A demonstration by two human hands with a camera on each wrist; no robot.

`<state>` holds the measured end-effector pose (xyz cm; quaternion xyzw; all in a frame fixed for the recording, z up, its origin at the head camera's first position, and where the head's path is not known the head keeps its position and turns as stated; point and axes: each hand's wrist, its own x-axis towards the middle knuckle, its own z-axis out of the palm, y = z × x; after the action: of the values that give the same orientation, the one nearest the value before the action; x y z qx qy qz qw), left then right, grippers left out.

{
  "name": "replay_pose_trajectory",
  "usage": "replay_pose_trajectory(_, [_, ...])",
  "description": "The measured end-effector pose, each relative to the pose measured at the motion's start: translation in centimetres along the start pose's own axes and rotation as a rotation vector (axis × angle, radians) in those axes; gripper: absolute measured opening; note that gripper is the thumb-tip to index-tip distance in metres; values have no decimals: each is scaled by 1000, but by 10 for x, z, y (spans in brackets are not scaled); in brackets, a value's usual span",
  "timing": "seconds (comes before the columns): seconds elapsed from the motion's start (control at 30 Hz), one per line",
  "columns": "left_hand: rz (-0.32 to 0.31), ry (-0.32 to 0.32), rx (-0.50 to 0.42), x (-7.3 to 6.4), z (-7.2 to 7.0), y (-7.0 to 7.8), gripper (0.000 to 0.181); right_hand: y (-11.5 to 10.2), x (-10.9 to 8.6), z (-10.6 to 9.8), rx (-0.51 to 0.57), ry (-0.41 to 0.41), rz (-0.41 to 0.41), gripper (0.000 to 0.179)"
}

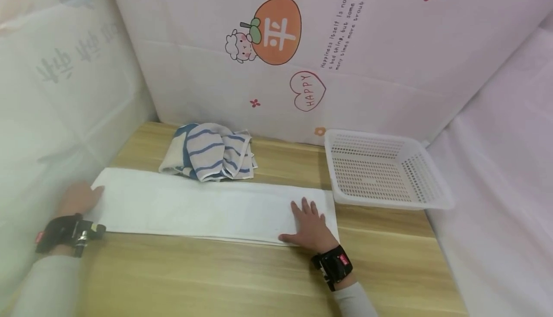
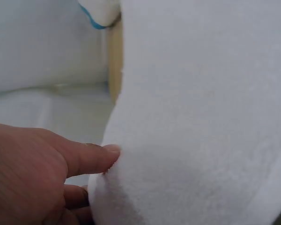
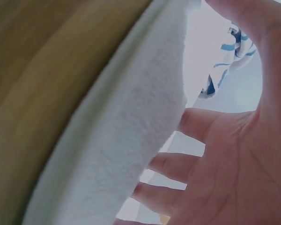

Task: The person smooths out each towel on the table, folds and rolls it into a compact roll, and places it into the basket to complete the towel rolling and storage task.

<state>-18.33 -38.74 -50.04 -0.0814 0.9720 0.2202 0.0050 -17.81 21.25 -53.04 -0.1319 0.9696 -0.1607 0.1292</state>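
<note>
One long folded white towel lies across the wooden surface, in front of a bunched blue-striped cloth and beside a white basket. The left hand pinches its left end between thumb and fingers; the right hand, fingers spread and grasping nothing, rests near its right end.

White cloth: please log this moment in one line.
white cloth: long strip; left grip: pinches left end; right grip: spread on right end; striped towel: behind; basket: right
</note>
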Motion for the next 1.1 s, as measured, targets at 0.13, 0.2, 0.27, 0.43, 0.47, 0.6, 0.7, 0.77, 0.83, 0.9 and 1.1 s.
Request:
replay_pose_trajectory(0.13, [15, 58, -52, -1, -28, 27, 44, -3, 1, -1, -31, 17, -33, 106])
replay_pose_trajectory(0.2, [55, 87, -74, -3, -44, 48, 48, -4, 4, -4, -50, 40, -70, 100])
replay_pose_trajectory(0.27, [92, 101, -99, -7, -59, 72, 53, -6, 8, -10, -50, 79, -112, 91])
replay_pose_trajectory(0.43, [223, 129, -134, -11, -79, 141, 52, -19, 18, -34, 79, 174, -174, 66])
replay_pose_trajectory(0.47, [256, 137, -141, -10, -79, 155, 49, -23, 20, -40, 102, 198, -189, 61])
replay_pose_trajectory(0.6, [366, 139, -209, -6, -70, 207, 39, -41, 27, -64, 135, 317, -269, 46])
replay_pose_trajectory(0.7, [419, 92, -264, -6, -58, 239, 35, -58, 30, -81, 140, 390, -358, 39])
replay_pose_trajectory(0.77, [463, 58, -296, -5, -47, 258, 32, -71, 30, -91, 171, 401, -411, 38])
replay_pose_trajectory(0.83, [496, 19, -321, -5, -36, 277, 30, -83, 30, -98, 201, 392, -446, 40])
replay_pose_trajectory(0.9, [539, -11, -341, -4, -22, 294, 26, -93, 27, -105, 236, 369, -464, 43])
replay_pose_trajectory(1.1, [659, -71, -397, -3, 21, 333, 19, -103, 21, -112, 325, 319, -492, 43])
